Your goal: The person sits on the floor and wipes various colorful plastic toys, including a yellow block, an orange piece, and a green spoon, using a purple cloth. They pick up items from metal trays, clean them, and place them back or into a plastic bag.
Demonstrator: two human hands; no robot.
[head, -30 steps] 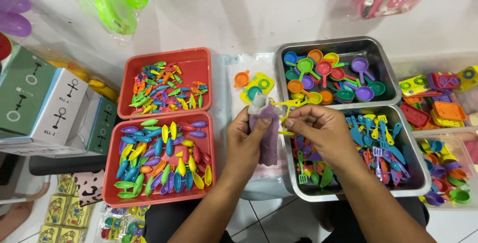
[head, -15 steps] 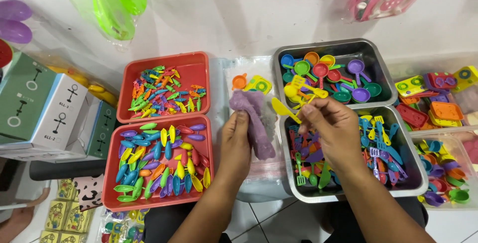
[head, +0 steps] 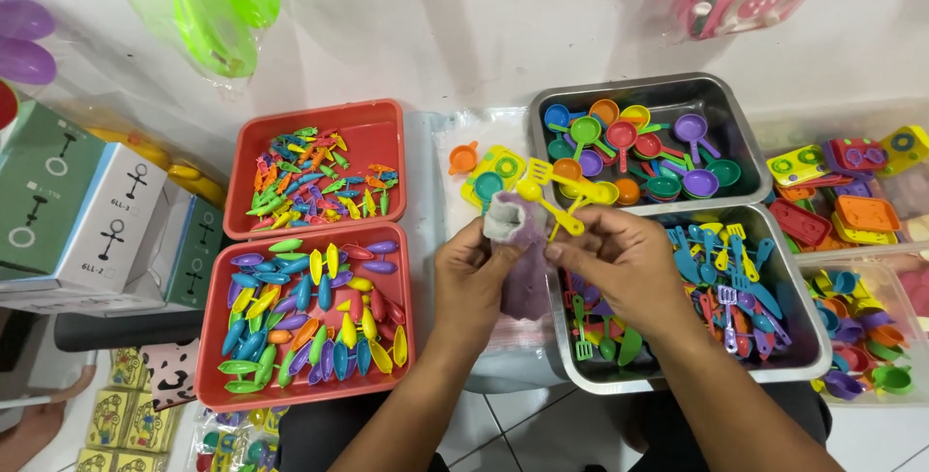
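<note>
My left hand [head: 474,279] and my right hand [head: 629,261] meet over the gap between the red trays and the metal trays. Together they hold a small clear bag [head: 523,274] with purple pieces inside. My left fingers pinch its open top, and my right fingertips pinch its right edge. A yellow toy spoon [head: 552,206] lies slanted just above my right fingers; I cannot tell whether they touch it. Behind the bag a yellow toy stove piece [head: 494,170] and an orange pan [head: 463,158] rest on a clear plastic sheet.
Two red trays sit at the left: the far one [head: 387,119] holds small mixed pieces, the near one [head: 402,375] leaf-shaped ones. At the right, a metal tray [head: 745,133] holds toy pans and another [head: 813,356] holds utensils. Boxes [head: 87,211] stand at the far left, bins of toys at the far right.
My right hand, raised over the utensil tray with a yellow spoon half a second ago, has come back to the bag. My left hand has taken hold of the bag's top.
</note>
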